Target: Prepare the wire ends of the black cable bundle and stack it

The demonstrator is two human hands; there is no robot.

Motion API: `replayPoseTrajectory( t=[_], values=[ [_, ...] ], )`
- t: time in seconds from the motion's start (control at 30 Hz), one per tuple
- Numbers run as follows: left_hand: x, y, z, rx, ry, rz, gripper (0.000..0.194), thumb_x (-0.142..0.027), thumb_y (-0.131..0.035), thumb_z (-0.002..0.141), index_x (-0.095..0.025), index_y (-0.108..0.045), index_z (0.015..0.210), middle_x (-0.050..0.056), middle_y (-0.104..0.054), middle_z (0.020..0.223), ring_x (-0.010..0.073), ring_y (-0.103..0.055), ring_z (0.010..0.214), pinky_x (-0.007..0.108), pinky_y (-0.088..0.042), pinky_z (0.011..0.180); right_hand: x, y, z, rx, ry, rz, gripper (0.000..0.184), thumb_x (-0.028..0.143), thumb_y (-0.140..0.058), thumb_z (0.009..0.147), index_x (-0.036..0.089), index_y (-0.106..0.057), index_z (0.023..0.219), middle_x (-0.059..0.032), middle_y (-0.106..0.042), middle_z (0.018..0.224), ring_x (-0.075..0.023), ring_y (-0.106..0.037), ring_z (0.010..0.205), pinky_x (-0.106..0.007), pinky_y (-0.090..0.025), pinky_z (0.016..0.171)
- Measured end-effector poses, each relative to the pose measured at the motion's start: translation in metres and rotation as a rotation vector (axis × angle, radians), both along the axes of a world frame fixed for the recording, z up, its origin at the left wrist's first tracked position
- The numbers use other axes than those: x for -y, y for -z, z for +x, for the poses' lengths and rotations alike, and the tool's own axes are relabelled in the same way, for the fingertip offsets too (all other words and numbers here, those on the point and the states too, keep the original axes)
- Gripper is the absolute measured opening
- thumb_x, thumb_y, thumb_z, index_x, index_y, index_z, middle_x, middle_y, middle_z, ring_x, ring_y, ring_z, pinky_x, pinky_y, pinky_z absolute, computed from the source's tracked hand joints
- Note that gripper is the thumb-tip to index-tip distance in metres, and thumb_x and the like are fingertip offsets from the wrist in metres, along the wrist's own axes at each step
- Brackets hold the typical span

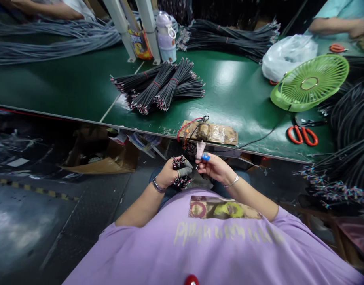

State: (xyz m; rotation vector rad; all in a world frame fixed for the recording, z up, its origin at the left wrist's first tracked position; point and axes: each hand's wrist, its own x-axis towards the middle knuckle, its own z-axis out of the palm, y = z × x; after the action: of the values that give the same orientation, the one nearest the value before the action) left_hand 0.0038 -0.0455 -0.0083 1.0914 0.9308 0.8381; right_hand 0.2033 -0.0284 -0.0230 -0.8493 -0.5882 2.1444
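Here, left hand [173, 173] curled around wire bundle [179, 161], ends [182, 182] showing above and below, right hand [212, 167] hold unclear.

My held wires [182, 181] show black, red and white ends. My shirt [229, 261] is lilac with pale lettering [205, 232]; the worktop [66, 87] is green, the fan [309, 83] lime, the scissor handles [304, 133] orange-red. One finger wrap [205, 157] is blue. The floor strip [36, 190] looks yellow-and-black, though it's blurred.
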Motion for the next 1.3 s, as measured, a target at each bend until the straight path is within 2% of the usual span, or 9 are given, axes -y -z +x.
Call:
replayPoseTrajectory(
  t=[0.07, 0.13, 0.3, 0.43, 0.53, 0.77, 0.97, 1.2, 1.3],
  values=[
    [0.001, -0.004, 0.001, -0.018, -0.054, 0.07, 0.021, -0.027, -0.075, 0.066, -0.013, -0.064, 0.076, 0.001, -0.064, 0.065, 0.0112, -0.058, 0.057, 0.023, -0.047, 0.057, -0.005, -0.002, -0.002, -0.02, 0.019, -0.064, 0.029, 0.043, -0.061, 0.082, 0.014, -0.062, 0.084, -0.0034, -0.069, 0.074, -0.0085, -0.059, 0.054, -0.024, -0.056, 0.054],
    [0.002, -0.007, 0.004, -0.025, -0.11, 0.123, 0.02, -0.027, -0.075, 0.066, -0.014, -0.064, 0.076, 0.001, -0.065, 0.068, 0.0117, -0.059, 0.06, 0.024, -0.048, 0.06, -0.01, -0.007, -0.005, -0.007, 0.006, -0.056, 0.036, 0.049, -0.053, 0.086, 0.014, -0.062, 0.085, -0.0045, -0.068, 0.075, -0.009, -0.059, 0.054, -0.025, -0.056, 0.053],
    [0.003, -0.012, 0.013, -0.011, -0.242, 0.176, 0.019, -0.027, -0.076, 0.065, -0.015, -0.065, 0.076, 0.001, -0.065, 0.071, 0.0117, -0.059, 0.062, 0.025, -0.048, 0.064, -0.014, -0.018, -0.013, 0.059, 0.053, 0.054, 0.028, 0.042, -0.061, 0.082, 0.015, -0.061, 0.081, -0.0033, -0.068, 0.075, -0.0072, -0.056, 0.051, -0.022, -0.055, 0.053],
    [0.003, -0.011, 0.017, -0.009, -0.309, 0.157, 0.022, -0.03, -0.076, 0.064, -0.015, -0.065, 0.074, 0.001, -0.065, 0.07, 0.0124, -0.059, 0.063, 0.026, -0.049, 0.064, -0.013, -0.015, -0.018, 0.101, 0.11, 0.077, 0.04, 0.053, -0.054, 0.084, 0.014, -0.063, 0.081, -0.0044, -0.068, 0.074, -0.0073, -0.054, 0.051, -0.021, -0.053, 0.053],
    [0.003, -0.01, 0.018, -0.024, -0.303, 0.136, 0.023, -0.03, -0.077, 0.063, -0.015, -0.064, 0.074, 0.0, -0.064, 0.069, 0.0122, -0.058, 0.062, 0.026, -0.048, 0.063, -0.014, -0.01, -0.02, 0.109, 0.173, 0.101, 0.044, 0.058, -0.053, 0.082, 0.015, -0.065, 0.081, -0.0051, -0.069, 0.076, -0.0084, -0.056, 0.055, -0.021, -0.052, 0.054],
    [0.0, -0.008, 0.02, -0.069, -0.282, 0.145, 0.024, -0.031, -0.077, 0.062, -0.014, -0.064, 0.074, 0.001, -0.065, 0.071, 0.013, -0.058, 0.064, 0.026, -0.049, 0.064, -0.022, -0.008, -0.025, 0.002, 0.185, -0.101, 0.04, 0.057, -0.06, 0.077, 0.017, -0.063, 0.08, -0.0016, -0.067, 0.069, -0.0098, -0.059, 0.058, -0.022, -0.049, 0.056],
    [-0.003, -0.001, 0.021, -0.077, -0.28, 0.15, 0.023, -0.027, -0.077, 0.063, -0.014, -0.064, 0.077, 0.0, -0.064, 0.07, 0.0115, -0.057, 0.063, 0.025, -0.048, 0.064, -0.021, -0.007, -0.031, -0.014, 0.258, -0.089, 0.039, 0.055, -0.063, 0.076, 0.016, -0.062, 0.08, -0.0004, -0.065, 0.065, -0.0093, -0.058, 0.056, -0.021, -0.048, 0.054],
    [0.002, -0.002, 0.019, -0.079, -0.279, 0.128, 0.022, -0.029, -0.076, 0.063, -0.014, -0.064, 0.074, 0.0, -0.064, 0.071, 0.0122, -0.058, 0.064, 0.024, -0.048, 0.063, -0.014, -0.001, -0.025, -0.059, 0.132, -0.074, 0.053, 0.069, -0.042, 0.081, 0.018, -0.059, 0.082, -0.0027, -0.067, 0.074, -0.0102, -0.058, 0.057, -0.023, -0.049, 0.056],
    [0.006, -0.004, 0.017, -0.101, -0.274, 0.127, 0.022, -0.03, -0.076, 0.064, -0.014, -0.064, 0.075, 0.0, -0.064, 0.071, 0.012, -0.058, 0.063, 0.024, -0.048, 0.062, -0.008, 0.001, -0.02, -0.086, 0.102, -0.097, 0.051, 0.065, -0.039, 0.085, 0.018, -0.058, 0.081, -0.0039, -0.069, 0.078, -0.0097, -0.058, 0.056, -0.022, -0.049, 0.054]
  ],
)
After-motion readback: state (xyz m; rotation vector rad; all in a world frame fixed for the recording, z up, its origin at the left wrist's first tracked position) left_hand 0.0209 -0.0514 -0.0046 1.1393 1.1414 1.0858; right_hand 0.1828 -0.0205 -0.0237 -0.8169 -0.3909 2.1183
